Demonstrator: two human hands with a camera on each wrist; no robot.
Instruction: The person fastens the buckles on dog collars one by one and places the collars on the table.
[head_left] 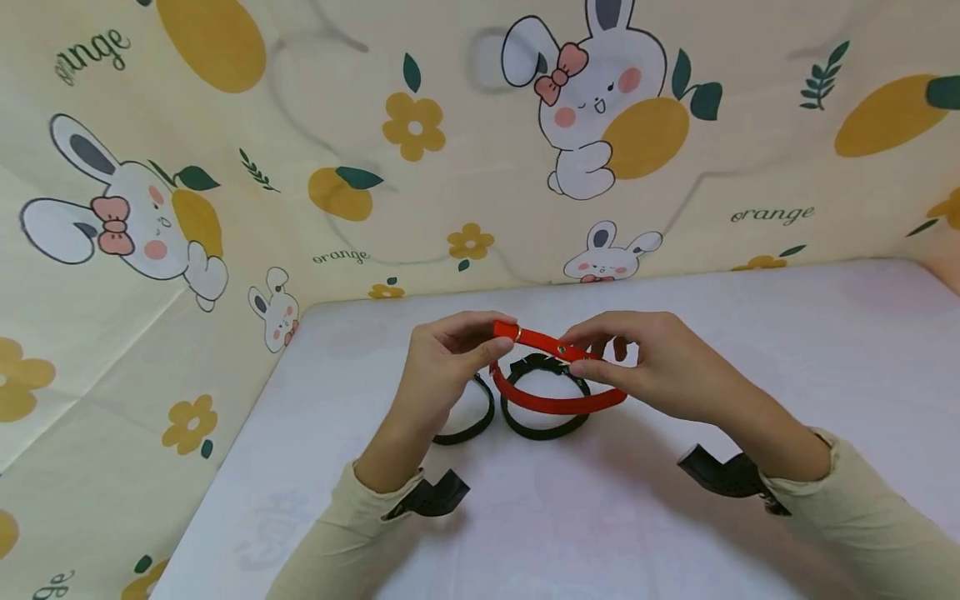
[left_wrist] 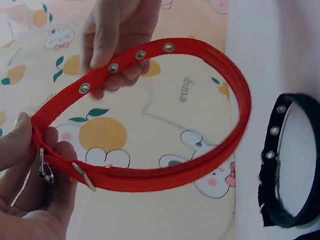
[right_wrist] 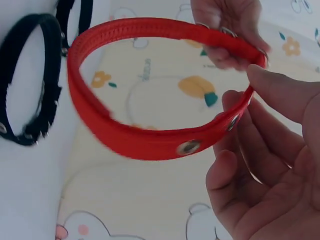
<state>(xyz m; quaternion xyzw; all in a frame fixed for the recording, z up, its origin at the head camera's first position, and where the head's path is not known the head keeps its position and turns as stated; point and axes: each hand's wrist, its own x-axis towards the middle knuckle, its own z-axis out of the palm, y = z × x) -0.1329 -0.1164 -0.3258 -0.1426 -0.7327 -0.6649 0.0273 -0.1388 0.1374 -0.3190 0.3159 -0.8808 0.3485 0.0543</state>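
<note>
A red collar [head_left: 558, 406] with metal eyelets is held up in a loop above the table by both hands. My left hand [head_left: 437, 360] pinches it by the end with the silver buckle [left_wrist: 46, 170] and a metal ring [left_wrist: 84, 176]. On the opposite side my right hand [head_left: 667, 367] pinches the eyelet strap between thumb and fingers. In the left wrist view the strap passes through at the buckle, and several eyelets [left_wrist: 113, 68] show along it. Seen from the right wrist, the thumb [right_wrist: 282, 92] lies along the strap's edge.
Two black collars lie looped on the white table [head_left: 570, 525] just beyond the hands: one black collar [head_left: 543, 433] behind the red loop, another black collar [head_left: 468, 435] partly hidden by the left hand. A patterned cloth [head_left: 420, 225] with rabbits and oranges hangs behind and at the left.
</note>
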